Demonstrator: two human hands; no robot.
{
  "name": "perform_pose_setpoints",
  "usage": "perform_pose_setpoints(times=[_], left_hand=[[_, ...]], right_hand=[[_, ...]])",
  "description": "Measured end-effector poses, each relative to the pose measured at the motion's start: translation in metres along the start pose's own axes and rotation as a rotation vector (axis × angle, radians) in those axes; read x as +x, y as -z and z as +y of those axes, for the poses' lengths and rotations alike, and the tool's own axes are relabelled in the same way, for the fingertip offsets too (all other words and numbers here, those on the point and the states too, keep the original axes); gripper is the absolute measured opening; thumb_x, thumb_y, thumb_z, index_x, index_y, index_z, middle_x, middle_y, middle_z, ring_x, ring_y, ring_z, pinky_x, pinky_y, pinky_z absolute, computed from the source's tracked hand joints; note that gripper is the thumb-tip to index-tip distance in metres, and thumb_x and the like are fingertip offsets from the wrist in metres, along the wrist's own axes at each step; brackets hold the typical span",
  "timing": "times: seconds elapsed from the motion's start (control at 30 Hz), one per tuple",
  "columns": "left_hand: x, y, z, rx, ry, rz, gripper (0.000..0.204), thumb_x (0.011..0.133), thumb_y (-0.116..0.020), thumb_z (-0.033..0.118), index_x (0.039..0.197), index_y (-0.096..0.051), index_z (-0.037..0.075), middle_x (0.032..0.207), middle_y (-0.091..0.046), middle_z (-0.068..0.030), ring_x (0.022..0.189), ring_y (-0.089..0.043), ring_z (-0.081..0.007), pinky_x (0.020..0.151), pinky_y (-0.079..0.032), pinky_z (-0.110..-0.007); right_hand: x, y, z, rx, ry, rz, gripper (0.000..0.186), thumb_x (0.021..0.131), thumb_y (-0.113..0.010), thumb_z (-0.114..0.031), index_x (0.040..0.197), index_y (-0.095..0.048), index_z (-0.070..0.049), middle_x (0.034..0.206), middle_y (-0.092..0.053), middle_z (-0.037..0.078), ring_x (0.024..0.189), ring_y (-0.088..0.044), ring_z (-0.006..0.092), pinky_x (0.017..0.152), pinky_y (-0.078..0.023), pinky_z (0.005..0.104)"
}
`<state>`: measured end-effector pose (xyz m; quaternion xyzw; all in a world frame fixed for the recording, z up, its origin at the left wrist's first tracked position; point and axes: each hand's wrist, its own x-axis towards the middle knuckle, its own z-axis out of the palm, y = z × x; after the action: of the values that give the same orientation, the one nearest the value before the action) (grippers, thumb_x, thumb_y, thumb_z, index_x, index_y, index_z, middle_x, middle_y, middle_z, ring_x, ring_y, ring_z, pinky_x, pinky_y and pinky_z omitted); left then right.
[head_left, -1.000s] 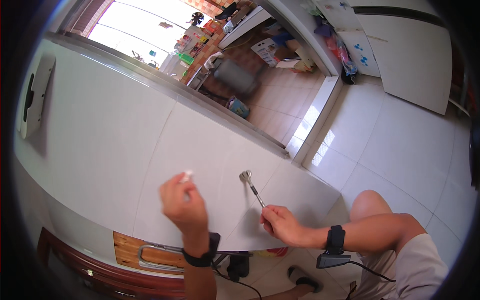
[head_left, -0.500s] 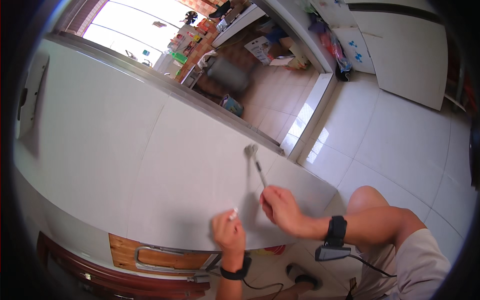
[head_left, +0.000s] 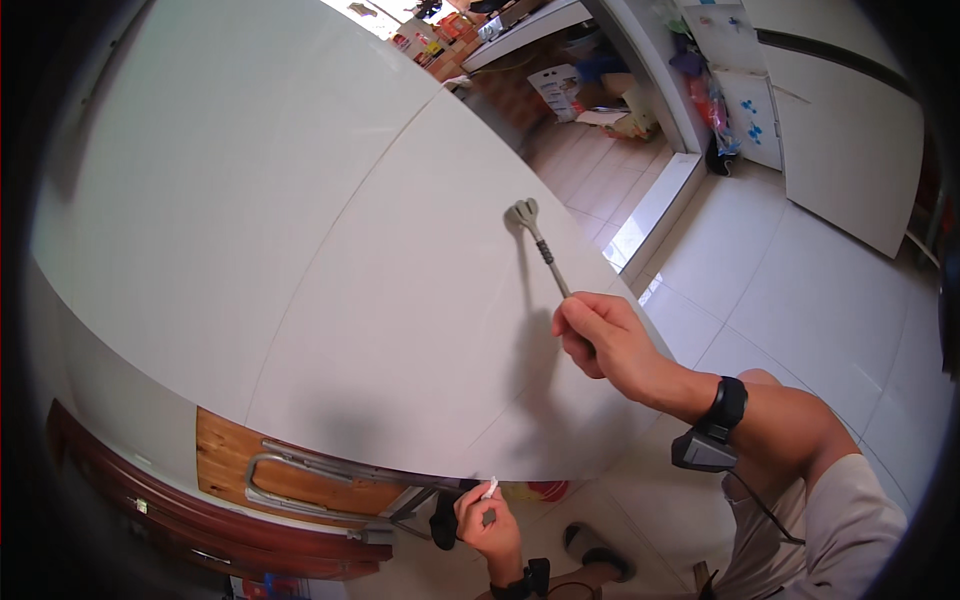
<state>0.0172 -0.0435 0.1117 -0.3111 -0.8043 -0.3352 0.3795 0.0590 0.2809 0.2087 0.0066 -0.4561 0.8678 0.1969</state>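
My right hand (head_left: 598,337) grips the lower end of a thin metal rod tool (head_left: 540,245) with a forked grey head. The head rests against a large white tiled panel (head_left: 300,250). A black wrist device (head_left: 727,405) sits on that arm, with a small grey box hanging below it. My left hand (head_left: 487,523) is low, under the panel's bottom edge, pinching a small white piece (head_left: 490,489) between its fingers. A black band circles the left wrist.
A wooden block with a metal handle (head_left: 290,478) lies below the panel. White floor tiles (head_left: 800,260) spread to the right. A doorway at the top opens onto a cluttered room (head_left: 590,90). A dark sandal (head_left: 595,548) sits near my foot.
My left hand dropped from the panel's face down below its lower edge, still holding the white piece. The right hand stayed on the rod tool, and the view shifted.
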Motion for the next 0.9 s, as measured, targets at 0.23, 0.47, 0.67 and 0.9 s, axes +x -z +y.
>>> perform_pose_setpoints(times=[0.23, 0.47, 0.67, 0.9], left_hand=[[-0.016, 0.007, -0.008, -0.066, 0.052, -0.009, 0.027, 0.075, -0.077, -0.013, 0.07, -0.056, 0.003, 0.095, -0.073, -0.0123, 0.083, -0.068, -0.0261, 0.072, -0.056, -0.033], [-0.011, 0.01, 0.011, -0.104, 0.075, -0.048, 0.026, 0.074, -0.075, -0.015, 0.071, -0.056, 0.002, 0.094, -0.073, -0.0127, 0.085, -0.067, -0.028, 0.073, -0.057, -0.035], [-0.016, 0.002, 0.001, -0.125, 0.079, -0.058, 0.024, 0.075, -0.075, -0.014, 0.071, -0.057, 0.002, 0.095, -0.072, -0.0146, 0.084, -0.067, -0.0283, 0.072, -0.058, -0.035], [-0.013, 0.0, -0.001, -0.145, 0.039, -0.108, 0.025, 0.077, -0.075, -0.014, 0.071, -0.056, 0.002, 0.096, -0.072, -0.0152, 0.085, -0.067, -0.0285, 0.072, -0.057, -0.035]], right_hand=[[-0.057, -0.042, 0.076, -0.008, -0.362, -0.262, 0.036, 0.107, -0.048, -0.034, 0.088, -0.062, -0.006, 0.066, -0.053, -0.001, 0.053, -0.044, 0.0067, 0.047, -0.033, 0.0255], [-0.035, -0.032, 0.039, 0.229, -0.143, -0.093, 0.034, 0.107, -0.048, -0.033, 0.084, -0.056, -0.009, 0.065, -0.048, -0.003, 0.053, -0.044, 0.0079, 0.045, -0.034, 0.0256], [-0.069, -0.056, 0.077, 0.204, -0.377, 0.145, 0.037, 0.107, -0.044, -0.033, 0.081, -0.053, -0.009, 0.063, -0.049, 0.0, 0.05, -0.044, 0.0108, 0.044, -0.036, 0.0285], [-0.068, -0.059, 0.068, 0.404, -0.476, 0.052, 0.032, 0.108, -0.043, -0.033, 0.087, -0.05, -0.011, 0.063, -0.037, -0.003, 0.05, -0.033, 0.0111, 0.044, -0.027, 0.0295]])
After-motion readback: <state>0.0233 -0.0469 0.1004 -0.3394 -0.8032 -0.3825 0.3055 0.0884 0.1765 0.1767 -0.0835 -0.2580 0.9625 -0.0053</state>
